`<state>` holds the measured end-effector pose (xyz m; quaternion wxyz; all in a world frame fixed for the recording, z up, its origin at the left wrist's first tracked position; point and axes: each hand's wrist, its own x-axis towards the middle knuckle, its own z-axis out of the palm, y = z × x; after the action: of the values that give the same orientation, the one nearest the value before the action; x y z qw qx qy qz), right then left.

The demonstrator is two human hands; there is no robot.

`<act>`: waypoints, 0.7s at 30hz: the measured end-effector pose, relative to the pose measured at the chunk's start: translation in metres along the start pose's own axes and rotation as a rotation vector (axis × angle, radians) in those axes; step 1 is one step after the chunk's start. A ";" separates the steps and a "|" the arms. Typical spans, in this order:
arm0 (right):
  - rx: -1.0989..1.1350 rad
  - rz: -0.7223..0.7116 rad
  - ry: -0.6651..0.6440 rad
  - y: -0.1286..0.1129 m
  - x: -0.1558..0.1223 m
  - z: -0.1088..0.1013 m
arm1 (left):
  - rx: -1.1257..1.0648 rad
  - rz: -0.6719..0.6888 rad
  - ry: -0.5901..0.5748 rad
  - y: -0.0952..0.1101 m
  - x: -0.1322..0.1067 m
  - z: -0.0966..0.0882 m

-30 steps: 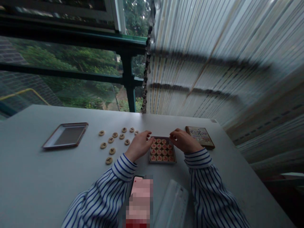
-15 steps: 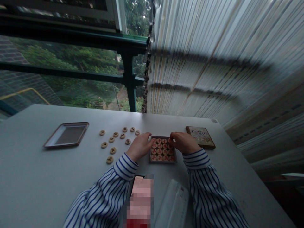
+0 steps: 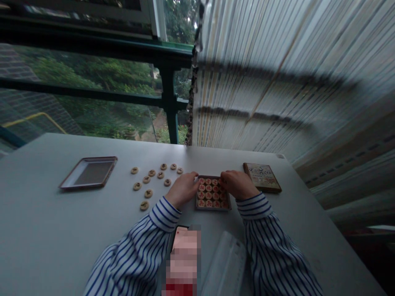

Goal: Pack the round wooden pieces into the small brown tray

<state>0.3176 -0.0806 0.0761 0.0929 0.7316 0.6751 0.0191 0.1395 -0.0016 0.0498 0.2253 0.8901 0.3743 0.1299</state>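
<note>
A small open box [image 3: 213, 209] holds xiangqi pieces [image 3: 209, 196] with red characters, laid flat in rows. My left hand [image 3: 184, 189] is at the box's far left corner, its thumb and fingers closed about the edge. Opposite it, my right hand [image 3: 239, 184] has curled fingers at the far right corner; they cover part of the right column of pieces. Left of the box, several loose xiangqi pieces [image 3: 148, 193] with dark characters lie scattered on the white table [image 3: 101, 230].
A shallow tray-like lid [image 3: 83, 188] rests at the table's left. Beyond my right hand lies a flat printed box [image 3: 263, 178]. Near me are a phone [image 3: 182, 234], partly blurred out, and a translucent plastic case [image 3: 224, 263]. A string curtain [image 3: 234, 90] hangs behind.
The whole view has shifted slightly. Both hands keep their places at the box corners, and the pieces look unchanged.
</note>
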 end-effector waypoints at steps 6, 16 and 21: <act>-0.007 -0.004 -0.010 -0.002 0.000 -0.001 | -0.013 -0.006 -0.032 0.000 0.001 0.001; -0.025 0.001 -0.044 -0.004 0.000 -0.005 | -0.012 -0.013 -0.043 0.001 0.000 0.000; -0.034 0.040 -0.093 -0.006 0.000 -0.007 | -0.004 -0.020 -0.055 0.002 0.000 -0.001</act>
<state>0.3107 -0.0789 0.0820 0.1361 0.7433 0.6550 -0.0016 0.1401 -0.0026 0.0516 0.2387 0.8890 0.3767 0.1040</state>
